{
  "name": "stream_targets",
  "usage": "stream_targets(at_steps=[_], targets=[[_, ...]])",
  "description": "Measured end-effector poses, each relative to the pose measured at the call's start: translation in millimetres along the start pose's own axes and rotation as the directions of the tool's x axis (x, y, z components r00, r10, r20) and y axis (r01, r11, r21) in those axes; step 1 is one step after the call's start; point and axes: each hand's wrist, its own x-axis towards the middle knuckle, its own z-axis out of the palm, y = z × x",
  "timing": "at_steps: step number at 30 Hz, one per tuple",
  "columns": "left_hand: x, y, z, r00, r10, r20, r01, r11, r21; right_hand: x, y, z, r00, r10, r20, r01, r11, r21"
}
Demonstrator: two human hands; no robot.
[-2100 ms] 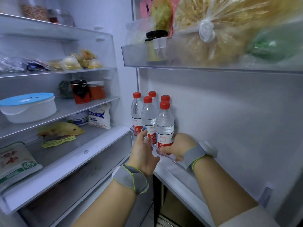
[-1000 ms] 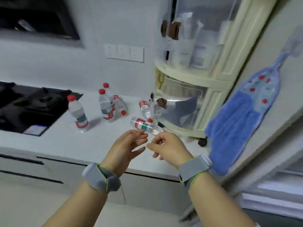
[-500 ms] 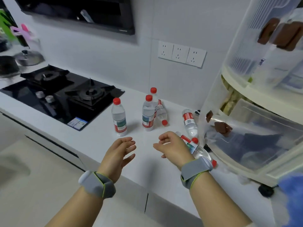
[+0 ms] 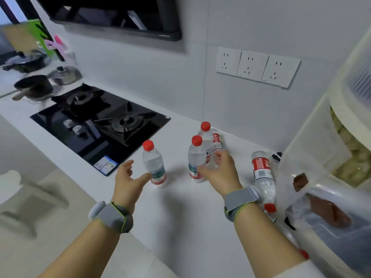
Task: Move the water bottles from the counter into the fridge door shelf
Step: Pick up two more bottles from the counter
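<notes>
Several clear water bottles with red caps are on the white counter (image 4: 180, 213). One upright bottle (image 4: 154, 165) stands just right of my left hand (image 4: 128, 178), which is open, its thumb almost at the label. A second upright bottle (image 4: 195, 159) stands in front of a third (image 4: 206, 135). My right hand (image 4: 220, 171) is open beside that second bottle, fingers curved near it. A bottle (image 4: 217, 141) lies behind my right hand. Another bottle (image 4: 263, 177) lies right of my wrist, cap toward me. One more lies under my right forearm, mostly hidden. The fridge is out of view.
A black gas hob (image 4: 100, 123) sits left of the bottles, with pots (image 4: 34, 87) beyond it. A cream plastic storage rack (image 4: 341, 157) crowds the right side. Wall sockets (image 4: 257, 67) and a range hood (image 4: 120, 17) are above.
I turned from the fridge door shelf, where several bottles stand, to the counter. Both empty hands have moved forward and spread, now next to the upright bottles.
</notes>
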Motion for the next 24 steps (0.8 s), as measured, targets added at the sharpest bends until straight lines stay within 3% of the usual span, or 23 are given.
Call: stream_targets(at_steps=[4, 7, 10, 13, 18, 24], targets=[[40, -9, 5, 0.997, 0.002, 0.079, -0.007, 0.998, 0.065, 35, -7, 9, 0.996, -0.08, -0.028, 0.077, 0.993, -0.089], [61, -16, 12, 0.984, -0.031, 0.174, 0.018, 0.997, 0.076, 53, -12, 16, 0.996, -0.077, -0.053, 0.078, 0.997, 0.021], [71, -28, 25, 0.972, -0.051, 0.228, 0.042, 0.998, 0.044, 61, -3, 23, 0.999, 0.033, -0.019, -0.026, 0.964, 0.266], [89, -40, 37, 0.964, -0.036, 0.264, 0.029, 0.999, 0.031, 67, 18, 35, 0.985, 0.172, -0.024, -0.15, 0.913, 0.38], [113, -33, 66, 0.923, 0.029, 0.384, -0.043, 0.999, 0.028, 73, 48, 48, 0.955, 0.29, -0.058, -0.236, 0.867, 0.438], [141, -29, 111, 0.834, 0.042, 0.55, -0.072, 0.997, 0.033, 89, 66, 55, 0.951, 0.292, -0.101, -0.22, 0.869, 0.444]])
